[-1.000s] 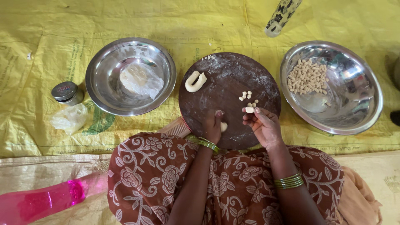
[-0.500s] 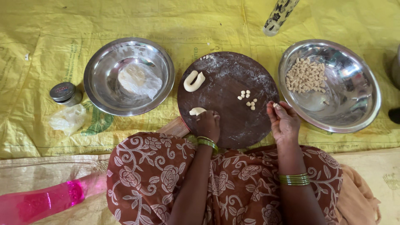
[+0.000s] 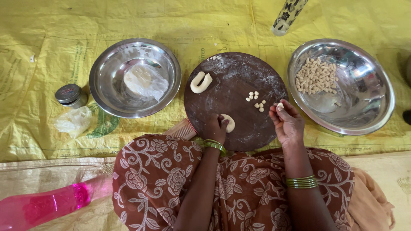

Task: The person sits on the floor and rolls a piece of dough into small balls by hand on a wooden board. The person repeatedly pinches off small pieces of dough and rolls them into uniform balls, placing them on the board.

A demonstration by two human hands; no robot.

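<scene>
A round dark wooden board (image 3: 239,77) dusted with flour lies in front of me. My left hand (image 3: 215,127) rests on its near edge, fingers on a pale strip of dough (image 3: 230,123). My right hand (image 3: 286,122) hovers at the board's right edge, pinching a small dough piece (image 3: 280,105) at its fingertips. Several small shaped dough pieces (image 3: 256,101) lie in the middle of the board. A curled rope of dough (image 3: 201,82) sits at the board's far left.
A steel bowl (image 3: 376,85) on the right holds many small shaped pieces (image 3: 316,76). A steel bowl (image 3: 107,68) on the left holds dough under clear plastic (image 3: 144,81). A small lidded tin (image 3: 70,95), crumpled plastic (image 3: 73,121), a pink bottle (image 3: 40,206) and a patterned cylinder (image 3: 287,16) lie around on the yellow mat.
My right hand left the dough strip near my left hand, swung right and now holds a small piece at the board's right edge. My left hand stayed on the dough strip.
</scene>
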